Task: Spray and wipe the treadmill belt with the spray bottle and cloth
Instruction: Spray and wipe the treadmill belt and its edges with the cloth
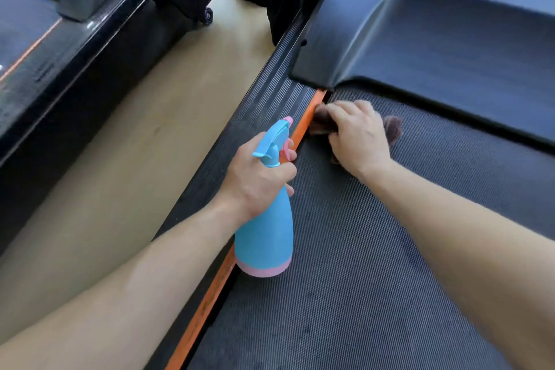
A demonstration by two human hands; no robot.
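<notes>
The dark textured treadmill belt (pixel 375 264) fills the lower right of the view. My left hand (pixel 258 177) grips the neck of a blue spray bottle (pixel 265 237) with a pink base, held above the belt's left edge with its nozzle pointing away. My right hand (pixel 357 137) presses a brown cloth (pixel 393 128) onto the belt's far left corner, next to the orange strip (pixel 306 123). Most of the cloth is hidden under the hand.
A black motor cover (pixel 435 39) rises just beyond the cloth. A ribbed black side rail (pixel 270 105) runs along the belt's left. Wooden floor (pixel 135 159) separates it from a second treadmill (pixel 60 54) on the left.
</notes>
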